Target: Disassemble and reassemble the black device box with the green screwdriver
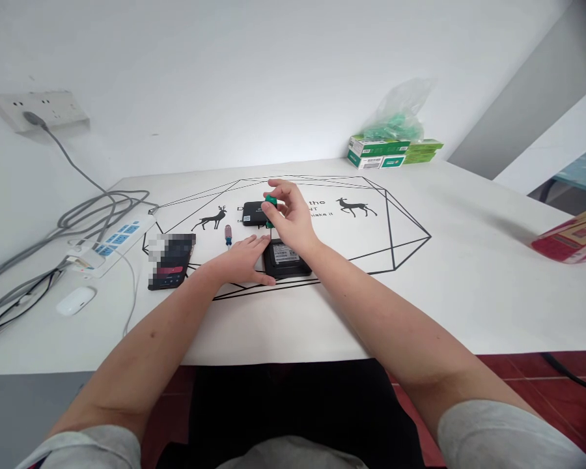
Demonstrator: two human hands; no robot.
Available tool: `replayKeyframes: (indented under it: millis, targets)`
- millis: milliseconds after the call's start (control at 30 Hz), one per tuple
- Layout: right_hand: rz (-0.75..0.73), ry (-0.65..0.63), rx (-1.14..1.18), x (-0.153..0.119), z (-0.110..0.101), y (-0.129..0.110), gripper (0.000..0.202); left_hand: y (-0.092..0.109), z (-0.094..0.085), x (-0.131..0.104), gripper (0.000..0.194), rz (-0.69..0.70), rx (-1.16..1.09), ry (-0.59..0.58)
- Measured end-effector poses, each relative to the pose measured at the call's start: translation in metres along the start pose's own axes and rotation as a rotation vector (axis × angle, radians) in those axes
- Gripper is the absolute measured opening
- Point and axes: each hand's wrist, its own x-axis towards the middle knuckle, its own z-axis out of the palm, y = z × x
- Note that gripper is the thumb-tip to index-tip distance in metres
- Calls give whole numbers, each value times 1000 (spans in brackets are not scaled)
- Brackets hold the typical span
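My right hand (295,215) grips the green handle of a screwdriver (271,199) between thumb and fingers. The screwdriver stands roughly upright, its shaft pointing down at the back left of a black boxy device (300,267) with a white label. Whether the tip touches the device is hard to see. My left hand (247,260) holds the device's left side, thumb at the front corner and fingers towards the back. Just behind lies a flat black piece (254,213) with a small pale sticker, partly hidden by my right hand. A small screwdriver with a red and blue handle (228,236) lies to the left.
A phone (173,260), a white earbud case (76,300), glasses (22,299) and a power strip (120,241) with grey cables occupy the left. Green and white boxes (378,151) under a plastic bag (400,117) stand back right. A red package (571,241) is at the right edge.
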Motion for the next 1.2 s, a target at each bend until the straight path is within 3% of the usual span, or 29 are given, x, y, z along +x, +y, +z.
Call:
replayKeyframes:
  millis: [100,200,367,667,1033,1200]
  targets:
    - [86,-43,71,-1,2,-3,27,1,-1,0,129,11,-5,7]
    - [98,-5,65,0,2,-6,31,2,-2,-1,128,15,-12,14]
    - [28,84,-63,1,-1,-7,27,0,-1,-1,127,11,-16,8]
    - [-147,69,-151,1,-6,-7,31,-1,1,0,129,5,-3,5]
    - [10,61,-130,6,-8,11,18,-4,2,0,130,2,-11,-8]
    - [100,-8,53,3,-4,7,22,-2,2,0,132,-14,-14,-17]
